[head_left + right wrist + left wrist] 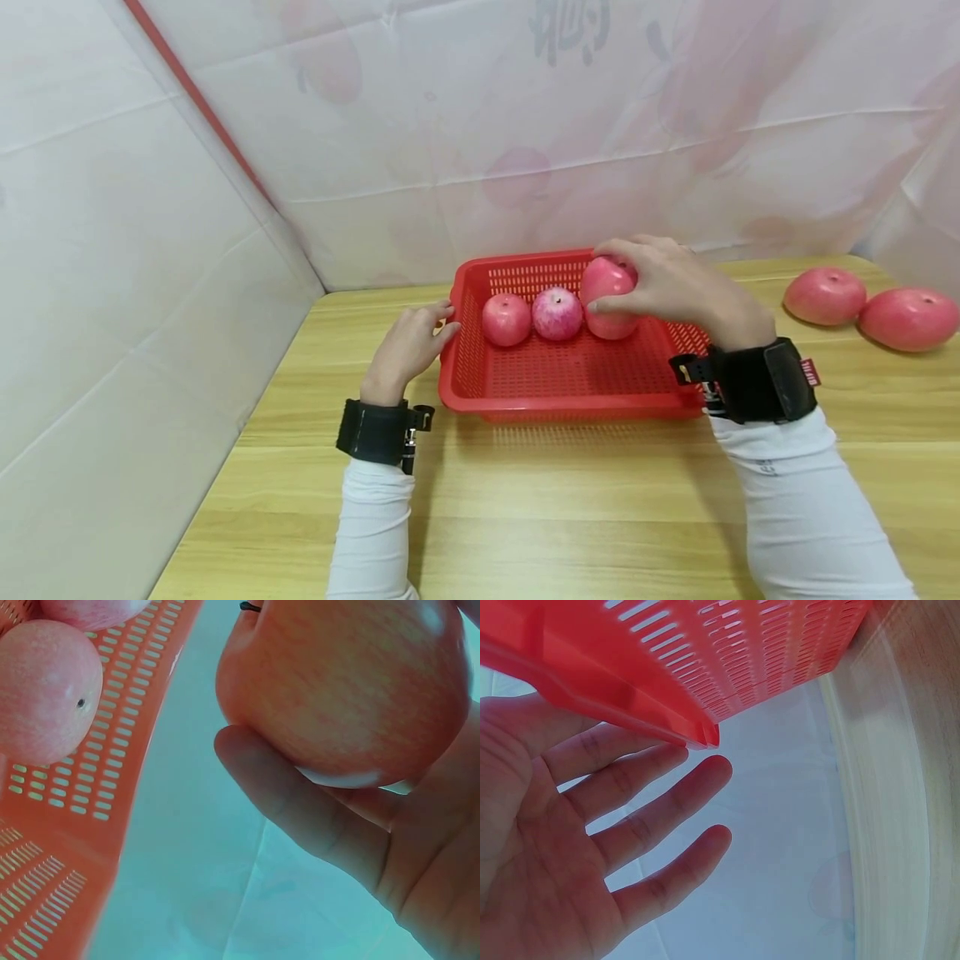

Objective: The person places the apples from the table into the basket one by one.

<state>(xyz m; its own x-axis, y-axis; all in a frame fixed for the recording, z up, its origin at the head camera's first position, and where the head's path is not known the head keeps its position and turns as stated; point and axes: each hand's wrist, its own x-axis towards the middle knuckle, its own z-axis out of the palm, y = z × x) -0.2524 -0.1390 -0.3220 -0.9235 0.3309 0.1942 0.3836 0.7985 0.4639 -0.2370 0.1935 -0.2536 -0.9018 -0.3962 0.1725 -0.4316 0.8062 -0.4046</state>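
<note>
The left hand [408, 346] lies nearest, on the table [525, 500] just beside the left rim of the red basket [570, 379]; its fingers are straight and relaxed, holding nothing, with the fingertips at the basket's left edge. In the left wrist view the open palm sits under the basket's slotted wall, though whether the fingers actually touch it cannot be told. Farther in and to the right, the right hand [675, 287] grips a pink apple [609, 300], fingers curled over its top and thumb against its near side, at the far right part of the basket. Left of that fruit, two more apples [532, 317] rest side by side on the basket floor. On the table at the far right, well apart from the basket, lie two larger apples [870, 307], touching each other.
</note>
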